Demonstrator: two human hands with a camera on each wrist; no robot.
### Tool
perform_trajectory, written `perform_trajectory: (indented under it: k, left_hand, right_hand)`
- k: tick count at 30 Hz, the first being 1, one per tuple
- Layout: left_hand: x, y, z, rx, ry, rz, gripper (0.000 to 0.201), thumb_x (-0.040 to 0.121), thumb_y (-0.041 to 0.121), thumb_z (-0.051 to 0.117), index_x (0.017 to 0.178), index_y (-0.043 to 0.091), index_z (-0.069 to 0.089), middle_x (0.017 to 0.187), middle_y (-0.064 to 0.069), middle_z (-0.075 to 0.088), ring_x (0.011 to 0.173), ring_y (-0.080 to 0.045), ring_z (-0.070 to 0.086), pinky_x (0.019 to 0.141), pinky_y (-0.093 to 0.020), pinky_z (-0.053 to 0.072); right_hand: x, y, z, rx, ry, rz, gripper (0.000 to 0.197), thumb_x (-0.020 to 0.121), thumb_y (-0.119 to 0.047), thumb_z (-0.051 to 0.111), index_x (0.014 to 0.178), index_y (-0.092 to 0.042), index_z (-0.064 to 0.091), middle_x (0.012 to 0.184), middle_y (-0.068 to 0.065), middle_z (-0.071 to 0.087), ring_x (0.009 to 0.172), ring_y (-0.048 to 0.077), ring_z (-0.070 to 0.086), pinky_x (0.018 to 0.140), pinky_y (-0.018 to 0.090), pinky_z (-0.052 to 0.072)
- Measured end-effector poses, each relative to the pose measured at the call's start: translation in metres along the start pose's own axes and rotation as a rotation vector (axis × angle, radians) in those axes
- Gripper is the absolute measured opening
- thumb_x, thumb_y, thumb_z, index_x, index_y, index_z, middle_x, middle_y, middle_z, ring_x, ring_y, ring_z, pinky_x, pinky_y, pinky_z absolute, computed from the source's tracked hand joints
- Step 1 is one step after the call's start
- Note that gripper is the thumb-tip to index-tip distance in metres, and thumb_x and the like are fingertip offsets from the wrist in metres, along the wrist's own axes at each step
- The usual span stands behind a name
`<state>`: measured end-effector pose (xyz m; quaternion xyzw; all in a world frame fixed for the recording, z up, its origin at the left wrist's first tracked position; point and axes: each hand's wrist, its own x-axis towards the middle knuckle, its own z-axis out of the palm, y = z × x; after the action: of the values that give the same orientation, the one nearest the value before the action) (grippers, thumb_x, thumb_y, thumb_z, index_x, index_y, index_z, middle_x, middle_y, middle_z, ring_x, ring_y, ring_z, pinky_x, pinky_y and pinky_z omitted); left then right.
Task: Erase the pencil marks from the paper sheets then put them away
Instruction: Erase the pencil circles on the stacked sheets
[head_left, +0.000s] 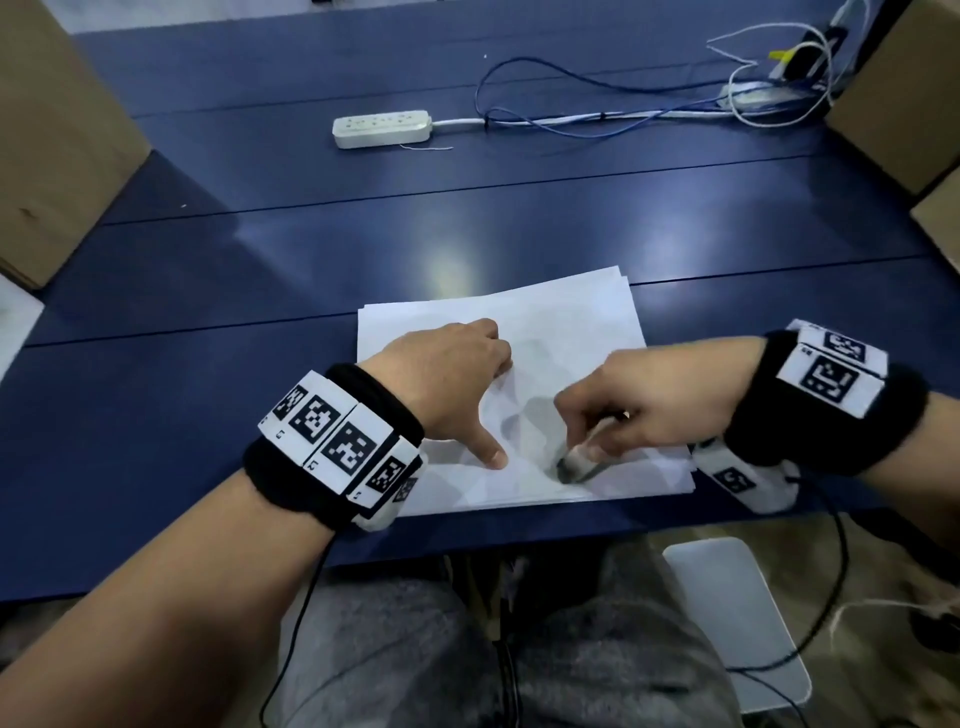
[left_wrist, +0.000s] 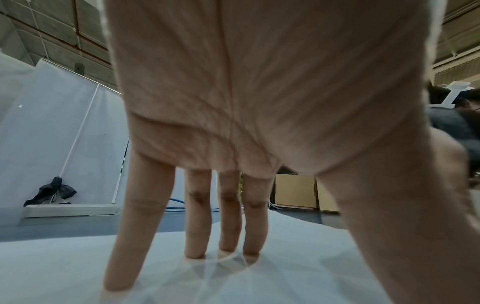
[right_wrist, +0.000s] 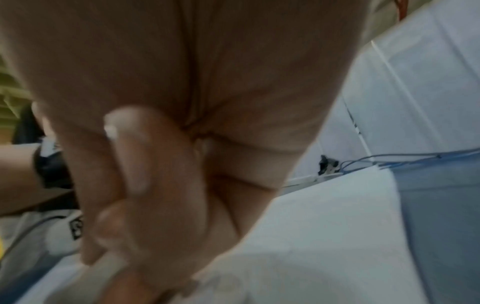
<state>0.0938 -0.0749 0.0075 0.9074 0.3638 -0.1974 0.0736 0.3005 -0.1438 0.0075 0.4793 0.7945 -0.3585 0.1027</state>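
Blue table (head_left: 218, 291) bears paper sheets (head_left: 571, 322), a power strip (head_left: 382, 127), cables (head_left: 597, 117), cardboard boxes (head_left: 57, 145)

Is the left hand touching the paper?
Touching. In the left wrist view the left hand stands on straight fingertips pressed onto the paper, with no gap beneath them.

White paper sheets (head_left: 545, 332) lie stacked flat beneath both hands; a whitish, grey-tipped eraser (head_left: 577, 457) is tilted in the right hand, its tip touching them.
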Motion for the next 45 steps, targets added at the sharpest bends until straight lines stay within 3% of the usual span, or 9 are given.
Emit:
perform_trajectory:
  k: [2,7,13,20,25,31,36,42,45]
  left_hand:
    - [0.001,0.000,-0.001,-0.004,-0.005,0.005,0.094,0.052,0.073,0.079,0.129,0.026,0.053,0.118,0.011,0.046,0.106,-0.015,0.054,0.084,-0.042,0.053]
    - [0.000,0.001,-0.002,-0.028,-0.013,0.026,0.093,0.054,0.070,0.080,0.133,0.033,0.049,0.117,0.012,0.045,0.106,-0.015,0.054,0.084,-0.042,0.053]
    - [0.001,0.002,0.001,-0.005,-0.015,0.011,0.096,0.056,0.079,0.072,0.136,0.031,0.048,0.119,0.011,0.043,0.109,-0.016,0.052,0.084,-0.044,0.053]
    - [0.003,0.010,-0.003,0.003,-0.005,-0.005,0.094,0.053,0.077,0.076,0.130,0.029,0.051,0.114,0.010,0.044,0.104,-0.016,0.052,0.081,-0.041,0.053]
    - [0.003,0.010,-0.003,0.002,-0.012,-0.014,0.093,0.053,0.075,0.078,0.128,0.026,0.052,0.113,0.009,0.045,0.102,-0.017,0.053,0.082,-0.041,0.052]
    - [0.004,0.011,-0.004,0.008,-0.001,-0.006,0.092,0.051,0.076,0.077,0.125,0.026,0.054,0.111,0.008,0.047,0.099,-0.017,0.055,0.083,-0.041,0.052]
    - [0.004,0.010,-0.003,0.004,-0.005,-0.010,0.094,0.052,0.076,0.078,0.127,0.025,0.053,0.112,0.008,0.047,0.099,-0.017,0.055,0.083,-0.041,0.053]
    - [0.002,0.011,-0.005,0.004,-0.001,-0.005,0.092,0.053,0.075,0.078,0.126,0.025,0.054,0.113,0.008,0.048,0.100,-0.017,0.056,0.082,-0.040,0.053]
    - [0.002,0.011,-0.004,-0.002,0.002,-0.012,0.091,0.053,0.074,0.079,0.125,0.025,0.054,0.113,0.008,0.047,0.100,-0.017,0.056,0.081,-0.041,0.053]
  right_hand:
    - [0.003,0.001,-0.003,-0.025,0.044,0.004,0.007,0.089,-0.028,0.065,0.095,-0.027,0.064,0.081,-0.008,0.068,0.074,0.007,0.058,0.067,0.024,0.047]
    - [0.013,0.022,-0.029,-0.178,0.410,0.225,0.022,0.091,-0.044,0.056,0.099,-0.023,0.058,0.074,-0.014,0.057,0.078,0.016,0.052,0.069,0.030,0.042]
    - [-0.001,-0.001,-0.002,-0.007,0.043,0.019,0.007,0.089,-0.026,0.065,0.095,-0.026,0.062,0.084,-0.008,0.068,0.077,0.006,0.059,0.069,0.022,0.047]
    - [0.009,0.026,-0.031,-0.102,0.349,0.175,0.016,0.091,-0.040,0.059,0.095,-0.025,0.059,0.076,-0.010,0.065,0.076,0.012,0.058,0.072,0.032,0.048]
    - [-0.002,0.005,-0.005,0.001,-0.013,0.031,0.008,0.088,-0.024,0.065,0.096,-0.026,0.063,0.083,-0.006,0.069,0.077,0.010,0.060,0.069,0.025,0.048]
    - [0.009,0.026,-0.028,-0.173,0.419,0.198,0.016,0.093,-0.038,0.057,0.099,-0.023,0.058,0.072,-0.016,0.053,0.070,0.006,0.050,0.073,0.033,0.046]
    - [-0.008,0.004,-0.003,-0.009,0.037,0.039,0.006,0.091,-0.029,0.062,0.089,-0.032,0.058,0.085,-0.011,0.070,0.071,0.002,0.056,0.064,0.018,0.044]
    - [0.007,0.028,-0.027,-0.170,0.407,0.233,0.019,0.090,-0.043,0.058,0.098,-0.025,0.059,0.085,-0.007,0.066,0.079,0.016,0.055,0.071,0.033,0.047]
    - [-0.001,0.022,-0.020,-0.107,0.290,0.112,0.009,0.090,-0.034,0.062,0.092,-0.026,0.059,0.080,-0.010,0.067,0.075,0.011,0.058,0.069,0.027,0.048]
